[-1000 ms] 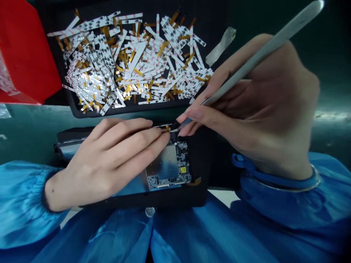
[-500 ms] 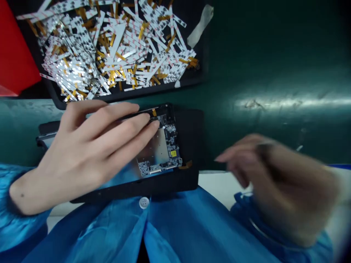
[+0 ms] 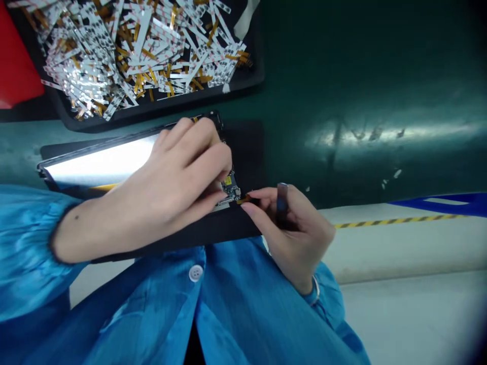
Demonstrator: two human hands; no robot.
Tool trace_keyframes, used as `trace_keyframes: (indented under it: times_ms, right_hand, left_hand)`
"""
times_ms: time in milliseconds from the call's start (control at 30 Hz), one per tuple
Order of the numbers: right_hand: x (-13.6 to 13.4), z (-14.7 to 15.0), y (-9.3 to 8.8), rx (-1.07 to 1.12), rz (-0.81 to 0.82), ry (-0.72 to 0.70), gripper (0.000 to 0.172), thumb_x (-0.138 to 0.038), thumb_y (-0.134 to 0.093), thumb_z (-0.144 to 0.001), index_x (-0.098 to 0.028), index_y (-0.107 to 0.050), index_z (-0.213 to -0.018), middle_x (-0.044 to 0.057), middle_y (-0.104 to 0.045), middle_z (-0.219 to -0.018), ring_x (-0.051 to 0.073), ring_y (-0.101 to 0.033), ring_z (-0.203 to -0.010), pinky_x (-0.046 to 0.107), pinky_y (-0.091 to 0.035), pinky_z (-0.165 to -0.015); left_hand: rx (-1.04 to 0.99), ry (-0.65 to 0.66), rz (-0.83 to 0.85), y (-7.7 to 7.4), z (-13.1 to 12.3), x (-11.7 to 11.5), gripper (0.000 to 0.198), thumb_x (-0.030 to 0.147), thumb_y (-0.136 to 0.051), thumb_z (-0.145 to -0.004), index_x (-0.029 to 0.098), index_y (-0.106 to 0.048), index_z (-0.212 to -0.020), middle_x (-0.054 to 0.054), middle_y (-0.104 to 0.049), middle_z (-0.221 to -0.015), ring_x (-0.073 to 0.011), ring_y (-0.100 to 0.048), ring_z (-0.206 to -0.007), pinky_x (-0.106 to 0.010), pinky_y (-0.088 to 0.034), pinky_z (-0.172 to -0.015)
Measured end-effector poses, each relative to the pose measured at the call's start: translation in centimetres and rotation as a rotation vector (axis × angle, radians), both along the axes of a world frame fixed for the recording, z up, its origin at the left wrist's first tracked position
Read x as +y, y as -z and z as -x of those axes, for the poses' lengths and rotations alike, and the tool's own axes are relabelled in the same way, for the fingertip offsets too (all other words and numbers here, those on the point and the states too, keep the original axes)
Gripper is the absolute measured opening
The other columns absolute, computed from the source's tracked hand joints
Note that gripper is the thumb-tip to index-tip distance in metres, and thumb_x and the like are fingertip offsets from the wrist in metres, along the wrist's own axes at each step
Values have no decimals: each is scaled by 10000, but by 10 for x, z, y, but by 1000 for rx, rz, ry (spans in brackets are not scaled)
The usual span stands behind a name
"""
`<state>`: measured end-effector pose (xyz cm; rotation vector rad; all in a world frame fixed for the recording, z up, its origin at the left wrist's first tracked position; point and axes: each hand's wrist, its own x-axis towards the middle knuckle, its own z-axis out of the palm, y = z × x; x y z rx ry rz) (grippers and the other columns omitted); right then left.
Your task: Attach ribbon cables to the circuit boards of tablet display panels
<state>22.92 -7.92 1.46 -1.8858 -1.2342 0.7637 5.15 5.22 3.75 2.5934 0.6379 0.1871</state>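
A tablet-like device [image 3: 102, 162], its casing off, lies on a black mat [image 3: 243, 152] in front of me. Its bright metallic panel is at the left, and a circuit board [image 3: 233, 186] with a yellow square shows at the right end. My left hand [image 3: 178, 177] is over the board with fingers curled; its thumb tip is at the board's lower edge, and what lies under the fingers is hidden. Thumb and forefinger of my right hand [image 3: 297, 228] pinch a small orange flex cable [image 3: 242, 201] at the board's right corner. A dark, shiny metal strip [image 3: 282, 203] is tucked in the same hand.
Behind the device, a black tray [image 3: 163, 109] holds a heap of white strips with orange flex tails. Something red [image 3: 17, 61] stands at the upper left. White scraps [image 3: 397, 174] lie on the green table [image 3: 361, 76]. Yellow-black striped tape [image 3: 399, 221] runs beyond the table edge.
My right hand has come left to the board's corner and pinched the orange flex cable. My left hand has shifted right, its fingers now curled instead of lying stretched over the board. The view has moved.
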Motion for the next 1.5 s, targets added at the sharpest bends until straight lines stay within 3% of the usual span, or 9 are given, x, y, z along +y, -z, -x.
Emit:
trace_keyframes:
  times_ms: [167,300,433,500,600,800,1067,1233,1500]
  right_hand:
    - [-16,-2,-11,-21,48,-34,134,-165,-733,-833,-211,-722,-958,-21,-622,-708,92,-557,-559,233,-509,-500]
    - [-25,-3,-15,406,189,-2,321,-191,-671,-885,-226,-681,-1204,-79,-578,-567,43,-449,-335,183,-412,-339]
    - [-17,0,-14,764,280,28,252,-242,-617,-937,-230,-662,-1184,-81,-638,-596,31,-450,-253,145,-325,-261]
    - [-11,3,-13,692,243,29,159,-232,-639,-924,-227,-680,-1077,-86,-644,-614,35,-497,-278,141,-357,-280]
    - [-4,6,-11,352,120,-31,44,-174,-680,-883,-203,-678,-916,-80,-646,-644,34,-550,-356,154,-439,-368]
    - [10,-5,-1,-257,-251,-275,101,-101,-696,-843,-196,-665,-863,9,-685,-807,94,-629,-610,201,-536,-535]
    - [3,-13,13,-260,-389,-418,190,-76,-684,-842,-182,-688,-1000,33,-729,-943,142,-680,-783,256,-600,-697]
    - [3,-15,21,-344,-493,-440,189,-70,-697,-839,-159,-712,-1006,27,-725,-938,130,-671,-779,239,-597,-695]
    - [8,-18,17,-380,-485,-477,192,-91,-695,-846,-146,-702,-1030,37,-726,-968,145,-684,-813,233,-610,-747]
  left_hand:
    - [4,-43,-76,-1,11,-4,89,249,-519,-971,167,-483,-973,-47,-481,-1000,-194,-499,-923,-374,-492,-790]
    - [-39,-43,-89,4,14,-7,108,277,-453,-992,174,-469,-964,-57,-464,-965,-204,-485,-892,-403,-483,-742]
    - [-55,-50,-81,7,14,-7,163,308,-376,-1008,179,-459,-953,-66,-448,-962,-226,-485,-882,-432,-469,-714]
    - [-68,-44,-90,8,14,-8,143,297,-401,-1003,175,-463,-958,-65,-450,-964,-231,-499,-892,-428,-465,-725]
    - [-70,-40,-108,9,13,-10,136,291,-414,-1005,170,-466,-970,-56,-452,-966,-231,-523,-914,-423,-464,-760]
    - [-72,-45,-119,10,11,-12,127,280,-409,-1004,166,-453,-969,-57,-473,-980,-234,-550,-912,-454,-474,-780]
    - [-69,-64,-97,12,9,-10,124,267,-387,-999,165,-452,-971,-53,-461,-999,-247,-564,-976,-457,-493,-780]
    - [-56,-81,-75,12,8,-11,137,275,-356,-1007,177,-444,-967,-35,-434,-1010,-253,-571,-1022,-454,-496,-792]
    - [-46,-85,-68,12,10,-11,143,276,-345,-1018,174,-438,-981,-49,-436,-1022,-255,-561,-1015,-439,-499,-767]
